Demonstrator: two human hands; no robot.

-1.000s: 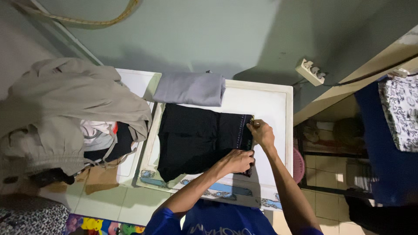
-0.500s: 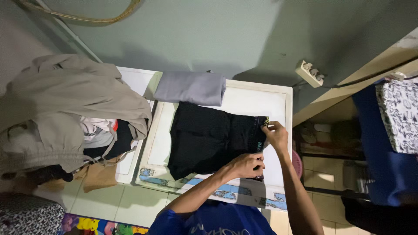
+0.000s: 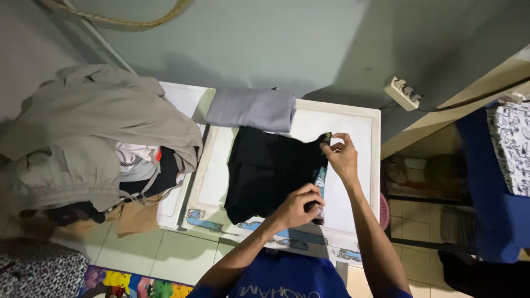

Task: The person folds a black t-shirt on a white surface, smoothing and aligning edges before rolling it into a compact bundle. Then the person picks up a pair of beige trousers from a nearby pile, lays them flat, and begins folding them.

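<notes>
A black garment [image 3: 270, 171] lies spread on a white table [image 3: 359, 124]. The right hand [image 3: 343, 157] pinches its far right corner and the left hand [image 3: 295, 207] grips its near right edge. A folded grey cloth [image 3: 251, 108] sits just beyond it, with a beige clothes heap [image 3: 94, 138] to the left.

Two bare arms reaching up and away from the body at the bottom of the view, side by side, both in short blue sleeves. Left hand [image 3: 295, 205] low and near, fingers curled tight, knuckles up, pinching something dark in its grip. Left forearm slanting up from the lower left, elbow bent. Right hand [image 3: 341, 157] farther out and a bit higher, thumb and fingertips pressed together in a pinch, the back of the hand showing. Right forearm long and nearly straight, running up from the lower right. Hands near each other, not touching.
</notes>
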